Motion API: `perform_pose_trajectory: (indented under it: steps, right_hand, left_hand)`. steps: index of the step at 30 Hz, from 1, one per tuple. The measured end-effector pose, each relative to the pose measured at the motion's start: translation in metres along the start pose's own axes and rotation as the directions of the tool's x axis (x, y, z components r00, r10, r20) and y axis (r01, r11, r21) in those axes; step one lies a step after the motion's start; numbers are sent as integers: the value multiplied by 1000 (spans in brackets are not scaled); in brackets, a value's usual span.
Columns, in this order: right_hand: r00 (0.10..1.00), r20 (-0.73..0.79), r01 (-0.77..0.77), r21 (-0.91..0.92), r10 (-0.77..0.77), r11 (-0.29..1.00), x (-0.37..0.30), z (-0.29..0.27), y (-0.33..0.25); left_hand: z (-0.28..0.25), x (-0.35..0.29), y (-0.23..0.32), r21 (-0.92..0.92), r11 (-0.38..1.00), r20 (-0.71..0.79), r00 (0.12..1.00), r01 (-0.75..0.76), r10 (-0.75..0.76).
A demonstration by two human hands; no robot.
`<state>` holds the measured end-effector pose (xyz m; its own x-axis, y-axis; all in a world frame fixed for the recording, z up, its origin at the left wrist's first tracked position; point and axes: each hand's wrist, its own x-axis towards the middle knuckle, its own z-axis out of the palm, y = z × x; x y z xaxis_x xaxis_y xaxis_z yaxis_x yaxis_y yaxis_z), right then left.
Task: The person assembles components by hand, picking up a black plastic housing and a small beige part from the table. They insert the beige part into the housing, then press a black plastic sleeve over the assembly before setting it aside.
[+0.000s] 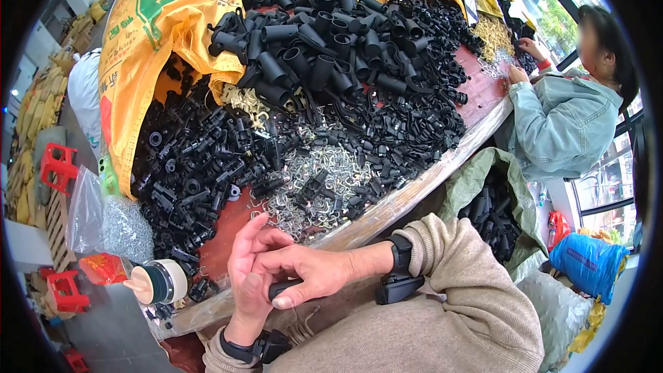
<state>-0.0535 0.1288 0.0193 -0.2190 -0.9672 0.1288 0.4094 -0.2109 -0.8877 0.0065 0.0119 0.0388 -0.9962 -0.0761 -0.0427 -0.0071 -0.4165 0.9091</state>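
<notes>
My left hand [246,289] and my right hand [312,271] meet at the front edge of the table. Between them is a small black plastic part [282,290], mostly covered by fingers, so its exact kind is hidden. The right thumb lies along it, while the left fingers bend round its other end. Just beyond the hands spreads a heap of silvery metal hooks [324,176] with small black pieces mixed in. To the left of it lies a pile of black plastic fittings [190,173]. Farther back, black cylindrical holders [297,62] are heaped high.
A yellow woven sack [148,34] spills parts at the left. A cup with a lid [162,282] stands at the table's left corner, near a bag of small metal pieces [128,228]. On the right, a green sack [483,173] holds black parts, and a co-worker [570,110] handles pieces.
</notes>
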Motion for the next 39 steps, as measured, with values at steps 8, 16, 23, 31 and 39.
perform_pose_trajectory:
  steps: [8, 16, 23, 31, 39]
  right_hand:
    - [999, 30, -37, -78, 39, 996, -4, 4, -12]
    - [999, 7, -32, -209, 34, 977, -10, 7, -13]
    - [991, -64, 95, -307, -120, 947, -8, -3, -11]
    - [804, -109, 234, -845, -584, 481, -7, -22, -23]
    - [641, 32, 290, -935, -767, 203, -14, -11, -16]
  left_hand:
    - [9, -8, 1, 10, 1000, -41, 999, -10, 11]
    - [13, -16, -4, 65, 997, -23, 999, -29, 30]
    - [13, -2, -10, 46, 990, -152, 978, -137, 142]
    - [13, -6, -16, -173, 961, -157, 957, 217, -245]
    - [11, -10, -24, -217, 969, -61, 989, 118, -134]
